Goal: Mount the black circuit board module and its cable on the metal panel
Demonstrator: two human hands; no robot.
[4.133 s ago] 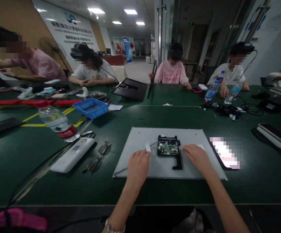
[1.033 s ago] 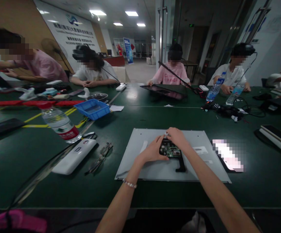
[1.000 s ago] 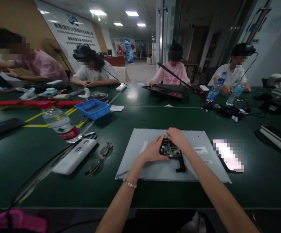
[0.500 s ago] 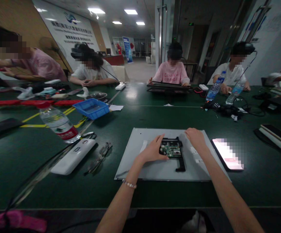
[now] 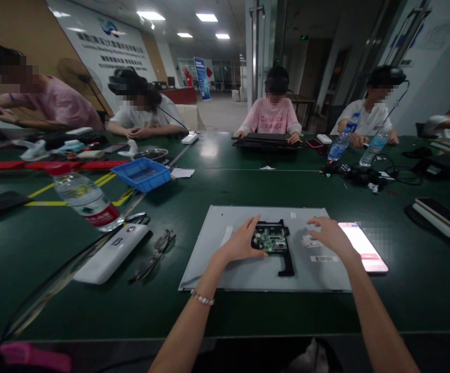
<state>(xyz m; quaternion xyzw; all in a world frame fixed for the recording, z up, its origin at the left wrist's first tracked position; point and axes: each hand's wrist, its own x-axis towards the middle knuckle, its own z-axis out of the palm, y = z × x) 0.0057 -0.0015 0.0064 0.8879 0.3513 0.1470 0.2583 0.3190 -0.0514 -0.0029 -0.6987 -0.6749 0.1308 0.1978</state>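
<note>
A green circuit board (image 5: 270, 242) in a black plastic frame (image 5: 287, 261) lies on a flat grey panel (image 5: 232, 277). My left hand (image 5: 241, 239) holds the board's left side, fingers at its upper corner and thumb at its lower one. To the right, my right hand (image 5: 328, 234) hovers over the panel near some white labels (image 5: 323, 258). Its fingers are apart and slightly curled, with nothing in them. The left palm covers part of the panel.
A lit phone (image 5: 364, 248) lies right of the panel. On the left are a pair of glasses (image 5: 153, 256), a white power bank (image 5: 110, 255), a water bottle (image 5: 87, 202) and a blue tray (image 5: 143, 174). Several people sit around the green table (image 5: 225, 316).
My right hand has moved right and toward me, away from the panel's upper part, and its fingers have spread. My left hand stays on the board. The view has shifted slightly.
</note>
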